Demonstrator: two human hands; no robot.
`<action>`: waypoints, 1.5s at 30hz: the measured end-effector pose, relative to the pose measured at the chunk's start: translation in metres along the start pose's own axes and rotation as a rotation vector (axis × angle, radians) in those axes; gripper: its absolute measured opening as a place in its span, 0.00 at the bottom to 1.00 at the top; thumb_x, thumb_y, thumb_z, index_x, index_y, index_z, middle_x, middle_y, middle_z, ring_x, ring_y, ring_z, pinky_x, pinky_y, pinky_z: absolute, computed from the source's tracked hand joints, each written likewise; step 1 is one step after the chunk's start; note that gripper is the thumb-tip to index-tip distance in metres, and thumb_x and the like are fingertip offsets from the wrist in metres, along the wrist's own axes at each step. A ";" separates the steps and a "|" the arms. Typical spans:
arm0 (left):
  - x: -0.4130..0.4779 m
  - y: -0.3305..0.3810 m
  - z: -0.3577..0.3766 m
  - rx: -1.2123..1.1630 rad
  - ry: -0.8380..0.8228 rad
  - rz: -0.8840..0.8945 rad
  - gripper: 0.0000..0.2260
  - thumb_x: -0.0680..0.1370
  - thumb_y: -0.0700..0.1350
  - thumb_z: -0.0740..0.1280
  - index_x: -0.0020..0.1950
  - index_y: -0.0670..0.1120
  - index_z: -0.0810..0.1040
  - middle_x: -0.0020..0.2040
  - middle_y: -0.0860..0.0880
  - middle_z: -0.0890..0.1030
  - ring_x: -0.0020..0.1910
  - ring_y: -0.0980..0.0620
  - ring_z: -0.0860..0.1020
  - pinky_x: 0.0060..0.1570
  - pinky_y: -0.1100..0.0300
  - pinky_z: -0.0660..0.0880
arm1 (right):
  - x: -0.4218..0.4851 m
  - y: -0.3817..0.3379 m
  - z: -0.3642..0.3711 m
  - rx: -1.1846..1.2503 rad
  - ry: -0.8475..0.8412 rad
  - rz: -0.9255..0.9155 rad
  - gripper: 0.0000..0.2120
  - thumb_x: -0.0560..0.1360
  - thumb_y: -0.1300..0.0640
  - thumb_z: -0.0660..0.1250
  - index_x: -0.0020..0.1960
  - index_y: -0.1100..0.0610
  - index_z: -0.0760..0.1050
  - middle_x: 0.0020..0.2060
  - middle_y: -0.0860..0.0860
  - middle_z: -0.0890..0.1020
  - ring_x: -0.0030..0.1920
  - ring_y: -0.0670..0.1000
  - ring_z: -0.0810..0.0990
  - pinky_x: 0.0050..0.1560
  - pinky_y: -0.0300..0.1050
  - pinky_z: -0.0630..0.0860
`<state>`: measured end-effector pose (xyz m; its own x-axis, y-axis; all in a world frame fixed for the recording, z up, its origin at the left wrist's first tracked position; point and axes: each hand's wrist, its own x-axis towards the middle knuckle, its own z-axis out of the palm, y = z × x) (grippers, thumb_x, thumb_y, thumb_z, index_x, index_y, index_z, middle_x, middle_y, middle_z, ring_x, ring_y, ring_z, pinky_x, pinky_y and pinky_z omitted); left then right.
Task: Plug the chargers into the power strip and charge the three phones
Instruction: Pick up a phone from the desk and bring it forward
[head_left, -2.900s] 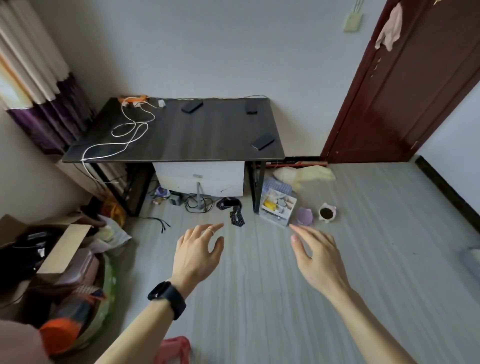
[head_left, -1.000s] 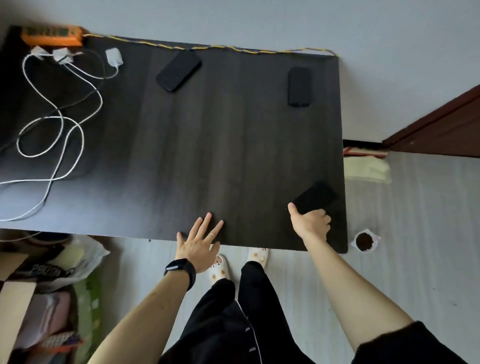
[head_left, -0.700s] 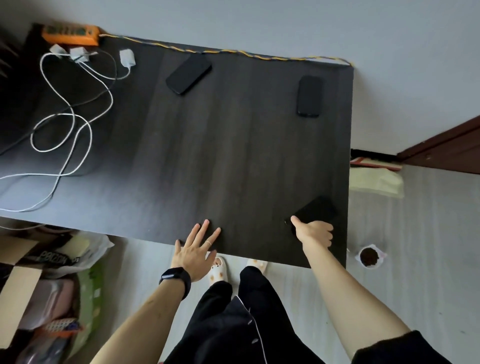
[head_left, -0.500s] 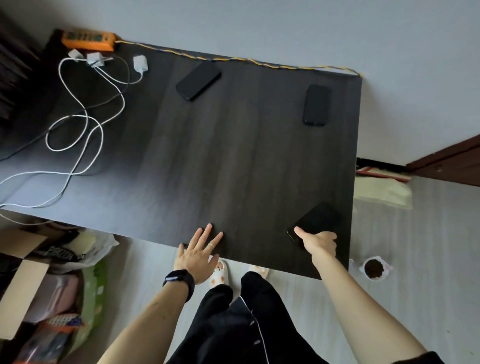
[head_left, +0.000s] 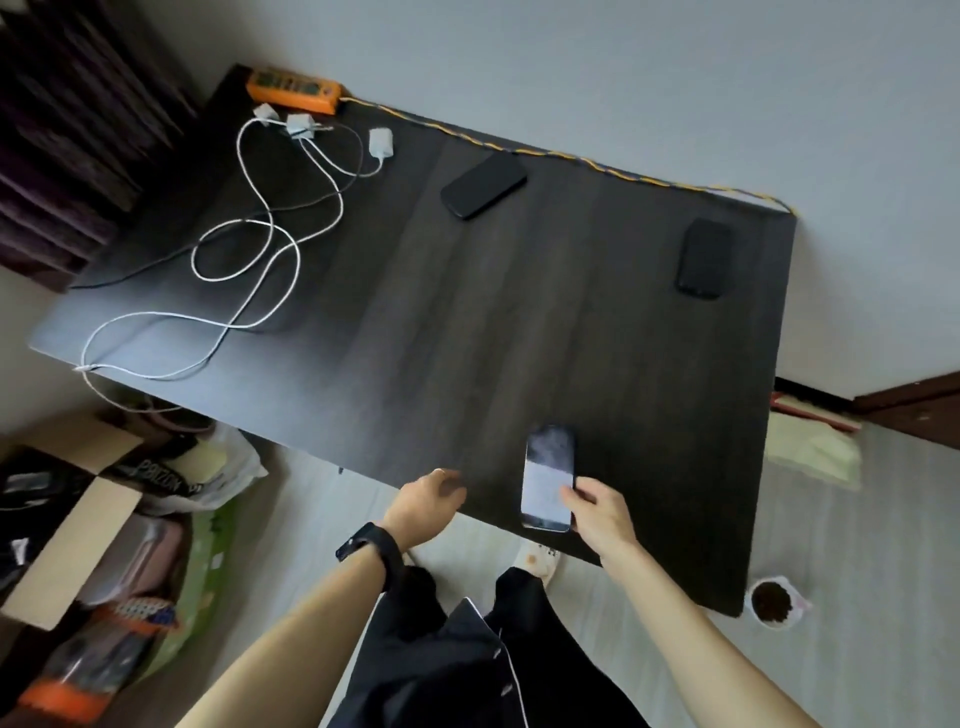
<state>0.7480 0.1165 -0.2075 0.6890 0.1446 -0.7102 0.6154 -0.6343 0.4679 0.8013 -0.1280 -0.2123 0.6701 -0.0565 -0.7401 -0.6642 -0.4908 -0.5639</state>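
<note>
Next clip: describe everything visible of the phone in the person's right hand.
The phone is a slim rectangular slab with rounded corners, a dark frame and a glossy, upward-facing screen that mirrors pale light. It is over the near edge of the dark table, long axis pointing away from the person. The right hand pinches its lower right side; no cable shows at it.

Lighting: soft daylight, rather dim, no hard shadows. Tabletop (head_left: 467, 322): pale sheen over its near left corner, fading to matte dark toward the right edge. White cables (head_left: 270, 244): thin, faint shadows. Phone (head_left: 548, 480): whitish glare on the screen. Left hand (head_left: 427, 506) and right hand (head_left: 602, 514): motion-blurred. Floor clutter (head_left: 104, 571): smeared. Wide-angle distortion: tabletop edges splay and tilt. Curtain (head_left: 78, 130): near-black.
</note>
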 end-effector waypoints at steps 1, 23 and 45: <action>-0.004 -0.009 -0.013 -0.156 0.010 -0.030 0.17 0.80 0.50 0.63 0.68 0.48 0.75 0.58 0.50 0.82 0.56 0.49 0.80 0.59 0.59 0.75 | -0.007 -0.013 0.020 -0.026 -0.045 -0.027 0.11 0.79 0.55 0.69 0.54 0.64 0.79 0.48 0.60 0.82 0.52 0.60 0.82 0.56 0.54 0.81; -0.051 -0.249 -0.263 -1.226 0.189 -0.091 0.16 0.77 0.33 0.65 0.60 0.49 0.77 0.41 0.46 0.85 0.39 0.48 0.85 0.37 0.53 0.81 | -0.126 -0.212 0.360 -0.253 -0.456 -0.281 0.06 0.80 0.56 0.67 0.54 0.55 0.82 0.48 0.54 0.87 0.41 0.46 0.82 0.38 0.38 0.73; 0.073 -0.369 -0.506 -0.724 0.355 -0.320 0.17 0.74 0.34 0.63 0.55 0.54 0.74 0.43 0.47 0.86 0.41 0.43 0.85 0.45 0.47 0.82 | -0.023 -0.349 0.533 -1.071 -0.314 -0.680 0.51 0.72 0.39 0.71 0.80 0.46 0.39 0.80 0.52 0.35 0.64 0.60 0.77 0.59 0.52 0.77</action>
<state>0.7651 0.7460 -0.1659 0.4453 0.5387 -0.7152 0.8092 0.0999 0.5790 0.8411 0.5079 -0.1944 0.5629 0.6080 -0.5599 0.4639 -0.7931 -0.3948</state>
